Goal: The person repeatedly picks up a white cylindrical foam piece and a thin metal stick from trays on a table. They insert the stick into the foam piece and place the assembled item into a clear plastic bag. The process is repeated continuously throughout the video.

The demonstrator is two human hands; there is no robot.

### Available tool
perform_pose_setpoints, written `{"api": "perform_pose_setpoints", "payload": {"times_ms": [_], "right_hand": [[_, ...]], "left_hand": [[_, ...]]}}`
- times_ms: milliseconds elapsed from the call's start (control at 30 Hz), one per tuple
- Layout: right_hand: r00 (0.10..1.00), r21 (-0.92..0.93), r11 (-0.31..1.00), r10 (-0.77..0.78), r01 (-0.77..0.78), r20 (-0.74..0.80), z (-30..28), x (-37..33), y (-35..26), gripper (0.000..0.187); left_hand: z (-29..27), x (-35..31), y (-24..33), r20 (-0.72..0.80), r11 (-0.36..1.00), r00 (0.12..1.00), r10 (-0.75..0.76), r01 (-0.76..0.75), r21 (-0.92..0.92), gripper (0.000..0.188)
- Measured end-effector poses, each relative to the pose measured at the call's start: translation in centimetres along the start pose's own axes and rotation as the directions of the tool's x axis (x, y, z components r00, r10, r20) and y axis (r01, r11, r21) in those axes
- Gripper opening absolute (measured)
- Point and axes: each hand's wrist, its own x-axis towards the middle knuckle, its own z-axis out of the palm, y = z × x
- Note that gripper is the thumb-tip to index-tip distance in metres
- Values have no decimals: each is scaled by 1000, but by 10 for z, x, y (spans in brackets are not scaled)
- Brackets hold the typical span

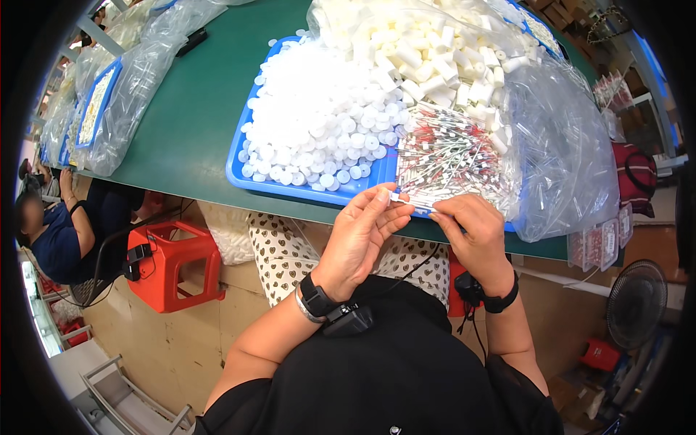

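Observation:
Over the near edge of the blue tray (pixel 250 183), my left hand (pixel 355 243) pinches one end of a thin white rod (pixel 415 206) between thumb and forefinger. The fingertips of my right hand (pixel 475 226) are closed at the rod's other end. Just beyond them lies a heap of thin rods with red, white and dark parts (pixel 453 156). To its left, many translucent white discs (pixel 319 116) fill the tray. Behind the rods are piled cream-white foam-like cylinders (pixel 428 54). What exactly sits at the rod's tip is too small to make out.
Clear plastic sheeting (pixel 562 145) drapes over the tray's right side on the green table (pixel 188 119). A seated person (pixel 61 225) works at the left, near a red stool (pixel 177 261). A black fan (pixel 636 303) stands at the right, below clear boxes (pixel 594 243).

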Motion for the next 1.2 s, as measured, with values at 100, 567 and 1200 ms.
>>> {"api": "perform_pose_setpoints", "payload": {"times_ms": [100, 567, 1200], "right_hand": [[998, 121, 992, 39, -46, 53, 6, -2, 0, 7], [925, 260, 888, 366, -380, 104, -15, 15, 29, 14], [885, -110, 884, 434, -454, -171, -70, 31, 63, 16]], "left_hand": [[3, -3, -3, 78, 994, 997, -12, 4, 106, 40], [6, -9, -1, 60, 959, 998, 32, -48, 278, 39], [2, -11, 10, 77, 984, 997, -15, 1, 179, 37]]}}
